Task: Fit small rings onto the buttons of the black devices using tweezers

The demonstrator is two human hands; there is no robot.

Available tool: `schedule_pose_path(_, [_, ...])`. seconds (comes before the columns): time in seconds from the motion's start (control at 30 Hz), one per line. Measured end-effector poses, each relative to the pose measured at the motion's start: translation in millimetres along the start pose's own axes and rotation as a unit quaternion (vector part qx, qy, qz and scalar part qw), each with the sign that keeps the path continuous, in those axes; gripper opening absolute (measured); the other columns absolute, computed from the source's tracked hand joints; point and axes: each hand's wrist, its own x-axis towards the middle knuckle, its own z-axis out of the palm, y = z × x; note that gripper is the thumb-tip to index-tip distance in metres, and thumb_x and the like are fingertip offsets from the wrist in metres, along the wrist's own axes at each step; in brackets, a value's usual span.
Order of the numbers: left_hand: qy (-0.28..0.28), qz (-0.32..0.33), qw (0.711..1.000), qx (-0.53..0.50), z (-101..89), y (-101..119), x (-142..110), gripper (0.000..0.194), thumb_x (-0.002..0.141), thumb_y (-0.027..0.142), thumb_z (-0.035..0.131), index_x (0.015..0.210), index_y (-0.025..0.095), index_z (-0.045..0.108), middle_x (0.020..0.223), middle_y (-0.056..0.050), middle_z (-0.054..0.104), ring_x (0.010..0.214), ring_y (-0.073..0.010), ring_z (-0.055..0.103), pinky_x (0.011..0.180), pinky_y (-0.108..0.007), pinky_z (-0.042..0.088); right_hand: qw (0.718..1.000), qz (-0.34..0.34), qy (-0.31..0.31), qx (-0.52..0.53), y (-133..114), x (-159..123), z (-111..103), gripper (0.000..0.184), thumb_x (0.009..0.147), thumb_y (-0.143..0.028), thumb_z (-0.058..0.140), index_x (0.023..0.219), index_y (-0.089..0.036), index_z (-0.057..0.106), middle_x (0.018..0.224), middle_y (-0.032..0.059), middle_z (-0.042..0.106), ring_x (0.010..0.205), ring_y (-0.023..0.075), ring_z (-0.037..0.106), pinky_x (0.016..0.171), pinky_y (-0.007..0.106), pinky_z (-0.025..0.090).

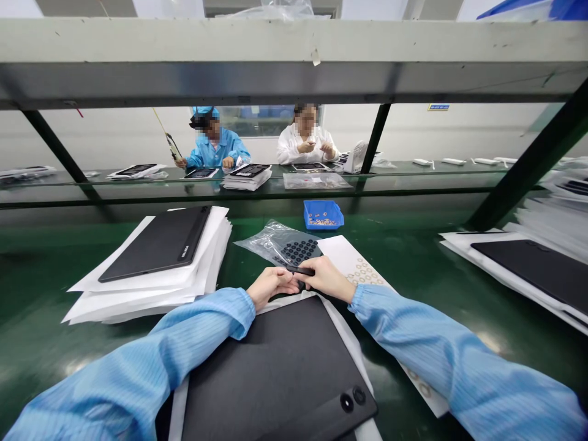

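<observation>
A dark tool (301, 270) is being pinched by the right hand (327, 277); the hold of the left hand (272, 286) cannot be told. Just this side of both hands, a tablet (271, 361) is being carried by a white sheet (353, 343).

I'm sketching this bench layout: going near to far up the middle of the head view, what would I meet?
Dark panel, right hand holding a slim dark object, blue tray, clear plastic packet, person in white.
</observation>
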Motion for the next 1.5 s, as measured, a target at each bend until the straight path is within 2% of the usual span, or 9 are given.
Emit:
schedule_pose_path(0.37, [-0.018,-0.014,0.994,0.104,3.1,4.1,-1.8,0.026,0.093,0.031,0.058,0.111,0.013,0.058,0.106,-0.007,0.061,0.087,-0.018,0.063,0.074,-0.035,0.055,0.996,0.056,0.043,0.062,4.6,1.5,5.6,0.012,0.066,-0.005,0.057,0.06,-0.016,0.061,0.045,-0.0044,0.057,0.047,0.0112,0.054,0.055,0.022,0.04])
schedule_pose_path(0.53, [0.001,-0.028,0.985,0.171,8.0,9.1,-4.7,0.024,0.093,0.031,0.057,0.107,0.012,0.059,0.1,-0.006,0.062,0.082,-0.0164,0.063,0.071,-0.033,0.055,0.984,0.109,0.038,0.139,9.5,6.9,-11.2,0.015,0.072,-0.01,0.052,0.058,-0.015,0.057,0.043,-0.0038,0.056,0.046,0.0088,0.053,0.054,0.019,0.04])
schedule_pose_path(0.67, [0.019,-0.042,0.967,0.25,8.6,13.3,-5.2,0.022,0.094,0.032,0.056,0.1,0.012,0.06,0.088,-0.003,0.062,0.068,-0.012,0.061,0.06,-0.026,0.053,0.969,0.154,-0.002,0.195,-3.3,3.8,-29.2,0.017,0.072,-0.014,0.055,0.056,-0.014,0.057,0.038,-0.0037,0.052,0.035,0.0054,0.042,0.039,0.017,0.025])
schedule_pose_path(0.77, [0.029,-0.054,0.944,0.324,7.9,20.9,-10.4,0.023,0.094,0.033,0.055,0.085,0.012,0.059,0.068,0.003,0.057,0.05,-0.0071,0.051,0.047,-0.02,0.045,0.953,0.192,-0.024,0.233,-15.1,-14.2,-38.0,0.015,0.069,-0.015,0.06,0.055,-0.012,0.058,0.042,-0.0019,0.055,0.035,0.0048,0.044,0.036,0.017,0.02])
schedule_pose_path(0.93, [0.031,0.016,0.913,0.407,26.3,34.0,-35.4,0.046,0.089,0.022,0.055,0.045,0.015,0.043,0.04,0.008,0.033,0.04,-0.0053,0.029,0.042,-0.02,0.023,0.925,0.242,-0.062,0.285,-23.8,-82.1,-35.4,0.009,0.067,-0.014,0.061,0.058,-0.012,0.062,0.047,-0.0022,0.059,0.038,0.0051,0.05,0.043,0.017,0.034])
schedule_pose_path(1.03, [-0.041,0.102,0.896,0.43,45.5,28.5,-54.9,0.045,0.085,0.026,0.053,0.044,0.015,0.039,0.043,0.007,0.03,0.045,-0.0063,0.026,0.045,-0.021,0.02,0.91,0.258,-0.102,0.308,-27.5,-126.0,-25.9,0.009,0.069,-0.018,0.062,0.061,-0.013,0.062,0.043,-0.0044,0.056,0.039,0.0064,0.051,0.047,0.018,0.038])
schedule_pose_path(1.17, [-0.212,0.249,0.815,0.478,59.2,6.3,-68.7,0.041,0.086,0.028,0.045,0.048,0.017,0.033,0.046,0.007,0.029,0.044,-0.0065,0.026,0.046,-0.021,0.021,0.898,0.29,-0.109,0.312,-30.6,-157.6,-14.7,0.006,0.069,-0.015,0.059,0.065,-0.014,0.063,0.04,-0.0062,0.054,0.04,0.0066,0.05,0.046,0.017,0.036])
schedule_pose_path(1.27, [-0.225,0.265,0.793,0.5,60.1,-2.8,-67.0,0.041,0.088,0.027,0.043,0.051,0.017,0.031,0.047,0.007,0.029,0.045,-0.0066,0.027,0.046,-0.021,0.022,0.904,0.306,-0.09,0.286,-30.7,-162.3,-11.4,0.006,0.069,-0.014,0.058,0.065,-0.015,0.062,0.039,-0.0067,0.053,0.038,0.0063,0.047,0.042,0.016,0.032])
schedule_pose_path(1.5, [-0.218,0.248,0.792,0.514,60.2,1.4,-64.9,0.041,0.088,0.031,0.042,0.051,0.018,0.03,0.047,0.006,0.029,0.044,-0.0075,0.028,0.047,-0.022,0.022,0.899,0.327,-0.081,0.279,-32.0,-161.1,-8.6,0.009,0.068,-0.011,0.055,0.063,-0.016,0.061,0.037,-0.0075,0.051,0.037,0.0066,0.046,0.041,0.017,0.031])
